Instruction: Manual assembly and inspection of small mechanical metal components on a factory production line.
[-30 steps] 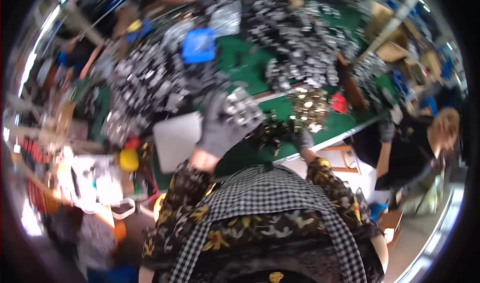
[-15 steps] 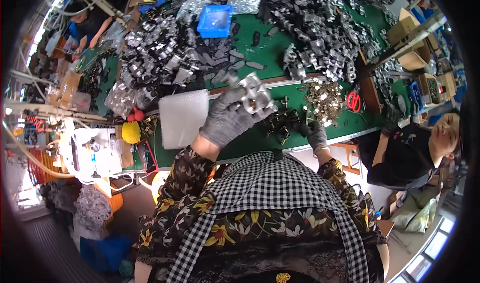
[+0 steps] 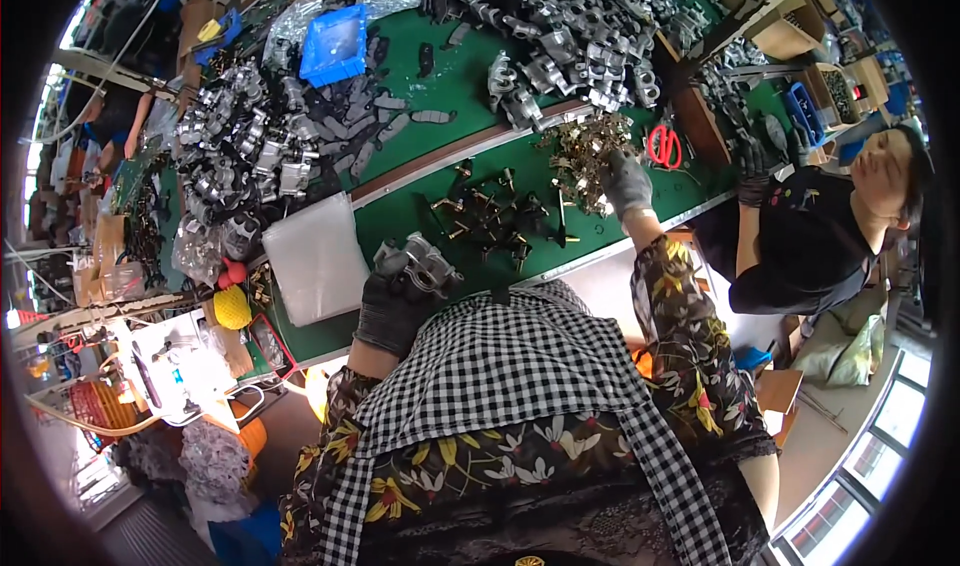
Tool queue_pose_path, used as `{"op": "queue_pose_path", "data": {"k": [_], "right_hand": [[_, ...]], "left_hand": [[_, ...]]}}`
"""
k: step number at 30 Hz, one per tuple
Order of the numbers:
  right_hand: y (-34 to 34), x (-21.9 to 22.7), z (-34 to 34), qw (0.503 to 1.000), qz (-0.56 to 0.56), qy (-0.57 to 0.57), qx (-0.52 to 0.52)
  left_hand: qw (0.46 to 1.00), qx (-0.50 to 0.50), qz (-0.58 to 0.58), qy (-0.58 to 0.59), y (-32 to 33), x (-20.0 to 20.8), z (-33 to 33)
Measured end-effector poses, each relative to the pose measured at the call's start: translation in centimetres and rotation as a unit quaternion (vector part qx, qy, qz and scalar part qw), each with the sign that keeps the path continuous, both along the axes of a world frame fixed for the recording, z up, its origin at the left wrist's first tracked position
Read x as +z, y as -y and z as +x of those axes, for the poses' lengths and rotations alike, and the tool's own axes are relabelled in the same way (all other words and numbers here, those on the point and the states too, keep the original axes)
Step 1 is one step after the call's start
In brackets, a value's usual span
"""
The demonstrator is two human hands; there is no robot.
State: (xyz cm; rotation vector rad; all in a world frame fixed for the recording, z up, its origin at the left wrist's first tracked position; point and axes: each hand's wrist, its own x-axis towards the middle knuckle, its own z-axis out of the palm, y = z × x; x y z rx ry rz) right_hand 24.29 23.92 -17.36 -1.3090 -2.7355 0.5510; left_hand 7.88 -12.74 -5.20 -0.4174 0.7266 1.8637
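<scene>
My left hand [image 3: 392, 311], in a dark grey glove, is closed round a silver metal brake caliper [image 3: 425, 264] above the near edge of the green bench, close to my checked apron. My right hand [image 3: 628, 186], gloved too, reaches to a heap of small brassy metal clips [image 3: 578, 151]. Its fingertips blend into the heap, so whether they pinch anything is hidden. Between the hands lies a cluster of dark pins with brassy ends [image 3: 490, 216]. A stack of white translucent sheets [image 3: 315, 261] lies left of the caliper.
Heaped silver calipers [image 3: 590, 41] and dark pads [image 3: 360, 126] cover the far bench, around a blue bin [image 3: 335, 46]. Red-handled scissors [image 3: 663, 147] lie right of the clips. A wooden strip [image 3: 440, 151] divides the bench. Another person [image 3: 810, 236] sits at the right.
My left hand has come down and nearer to me with the caliper. My right hand has moved from the dark pins out to the clip heap. The view has turned to the right.
</scene>
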Motion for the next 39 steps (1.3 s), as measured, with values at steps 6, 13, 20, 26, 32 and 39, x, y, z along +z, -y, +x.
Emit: {"op": "queue_pose_path", "data": {"k": [6,13,20,26,32,39], "right_hand": [[-2.3,-1.7,-4.7,0.998,0.032,0.053,-0.029],[0.1,-0.3,-4.5,0.995,0.096,-0.006,0.003],[-1.3,-2.6,-0.5,0.993,-0.010,-0.114,-0.002],[-0.3,-0.5,-1.0,0.996,0.018,-0.090,0.003],[-0.8,-1.7,-1.2,0.990,0.114,0.060,0.064],[0.0,0.6,-2.5,0.994,0.046,0.096,0.027]], "left_hand": [[0.999,0.018,-0.024,-0.031,-0.2,0.4,-0.1],[0.997,0.047,-0.051,-0.019,0.4,1.0,0.5],[1.000,0.005,0.028,0.001,-1.0,0.4,-0.2],[0.999,-0.012,0.036,0.010,-1.7,-0.7,-0.6],[1.000,-0.015,0.006,0.017,-2.0,0.1,-0.1],[0.999,0.002,-0.030,0.021,-1.5,1.5,0.6]]}}
